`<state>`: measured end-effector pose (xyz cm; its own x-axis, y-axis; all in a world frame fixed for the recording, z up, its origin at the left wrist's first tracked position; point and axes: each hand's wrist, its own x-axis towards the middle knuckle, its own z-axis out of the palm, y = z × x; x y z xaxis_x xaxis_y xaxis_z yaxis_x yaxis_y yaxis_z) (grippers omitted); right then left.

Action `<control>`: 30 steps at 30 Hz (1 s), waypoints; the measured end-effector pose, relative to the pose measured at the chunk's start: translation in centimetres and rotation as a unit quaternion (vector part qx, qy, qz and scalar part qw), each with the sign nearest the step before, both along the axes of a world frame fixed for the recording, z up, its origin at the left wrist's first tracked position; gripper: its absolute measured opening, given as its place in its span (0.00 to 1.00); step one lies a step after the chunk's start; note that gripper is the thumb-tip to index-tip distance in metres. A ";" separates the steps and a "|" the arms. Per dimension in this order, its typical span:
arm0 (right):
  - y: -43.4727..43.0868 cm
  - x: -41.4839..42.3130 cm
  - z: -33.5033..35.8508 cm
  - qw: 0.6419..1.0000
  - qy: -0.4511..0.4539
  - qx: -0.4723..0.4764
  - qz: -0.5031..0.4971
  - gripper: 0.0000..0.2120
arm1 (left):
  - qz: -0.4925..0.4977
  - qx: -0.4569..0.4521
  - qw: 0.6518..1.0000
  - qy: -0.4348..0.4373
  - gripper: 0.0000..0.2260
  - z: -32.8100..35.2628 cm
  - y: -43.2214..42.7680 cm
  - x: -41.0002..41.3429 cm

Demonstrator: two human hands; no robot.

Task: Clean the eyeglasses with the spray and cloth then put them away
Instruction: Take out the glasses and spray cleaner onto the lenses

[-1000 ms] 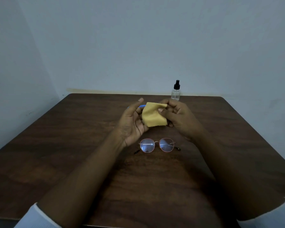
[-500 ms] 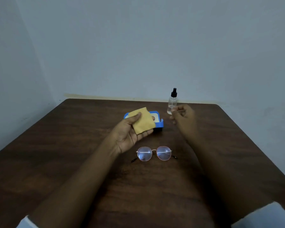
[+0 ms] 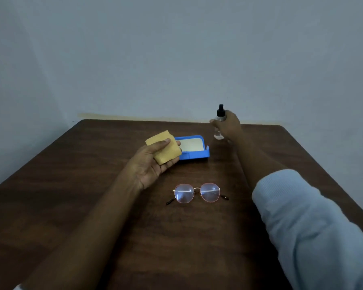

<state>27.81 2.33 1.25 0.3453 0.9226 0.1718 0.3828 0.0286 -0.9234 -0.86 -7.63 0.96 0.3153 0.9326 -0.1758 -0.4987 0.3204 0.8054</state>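
Observation:
Round thin-framed eyeglasses [image 3: 197, 195] lie lenses up on the brown table [image 3: 71, 206], in the middle. My left hand [image 3: 151, 164] is palm up above the table, left of the glasses, with the yellow cloth [image 3: 166, 147] pinned under its thumb. My right hand [image 3: 228, 124] is stretched to the far edge and its fingers wrap around the clear spray bottle [image 3: 219, 130] with a black nozzle. The bottle's base still looks to rest on the table.
An open blue glasses case [image 3: 197, 153] with a pale lining lies behind the glasses, just right of my left hand. A pale wall rises right behind the table's far edge. My light blue right sleeve [image 3: 312, 227] covers the near right of the table.
My right hand let go of the cloth and reached back to the spray bottle, closing around it. My left hand kept the cloth and moved left, uncovering the blue case.

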 end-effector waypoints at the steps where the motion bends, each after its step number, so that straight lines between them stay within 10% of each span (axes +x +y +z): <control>1: -0.3 0.0 0.2 1.000 0.013 0.019 -0.001 0.12 | 0.006 0.000 1.000 0.000 0.14 0.0 0.0 0.0; 5: -4.6 -1.3 1.7 0.987 0.110 0.112 0.022 0.08 | 0.035 -0.033 0.999 0.023 0.14 -0.1 0.1 0.0; 18: -18.3 -4.0 1.7 0.927 -0.258 -0.082 0.260 0.10 | 0.001 0.065 0.994 0.086 0.02 0.7 -1.3 -0.7; 30: -17.7 -2.5 1.2 0.941 -0.041 -0.071 0.327 0.11 | -0.012 0.018 0.999 0.042 0.11 -0.5 -2.4 0.1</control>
<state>25.28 -15.41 2.40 -0.3132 0.9492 0.0312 0.3974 0.1609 -0.9034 -0.72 -9.99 0.44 0.3234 0.9312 -0.1683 -0.4209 0.3009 0.8557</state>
